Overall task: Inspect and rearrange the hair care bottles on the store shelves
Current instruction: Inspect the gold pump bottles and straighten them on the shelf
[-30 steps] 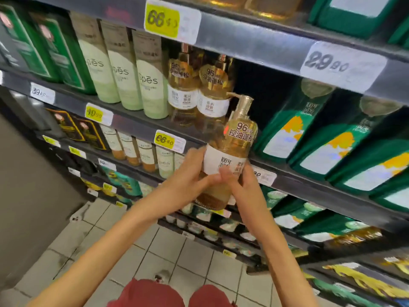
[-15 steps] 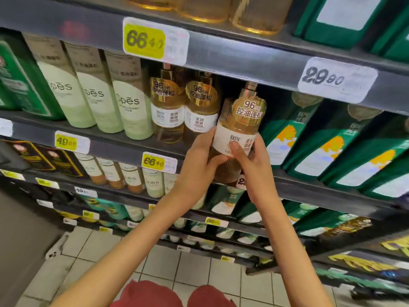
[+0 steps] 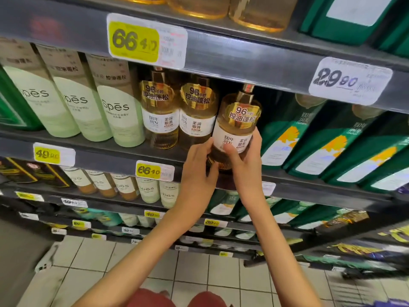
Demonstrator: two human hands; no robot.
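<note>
Since the earlier frames the amber pump bottle [image 3: 238, 127] has gone up and back, from out in front of the shelf edge into the open slot on the middle shelf [image 3: 106, 149]. It now stands just to the right of two matching amber bottles [image 3: 160, 114], close beside the nearer one, with its top leaning a little to the right. Its gold pump neck reaches almost to the underside of the shelf above. Its base sits at the front lip of the shelf, but the fingers hide it, so I cannot tell whether it rests there or is carried.

Both hands hold it low on the body. The left hand [image 3: 197, 171] curls round the left side, its fingertips on the edge of the white label. The right hand [image 3: 245, 167] wraps the right side, its thumb pressed on the front of the label and its fingers round the far side.

Left of the amber bottles stands a row of pale green bottles [image 3: 119, 107] marked "Spes". To the right, dark green bottles [image 3: 294, 138] lean back in a row. A yellow 66.40 price tag [image 3: 153, 170] hangs on the shelf edge just left of the left hand, and a white 29.90 tag [image 3: 349, 82] is fixed on the shelf edge above at the right. Below lies a pale tiled floor [image 3: 199, 273].
</note>
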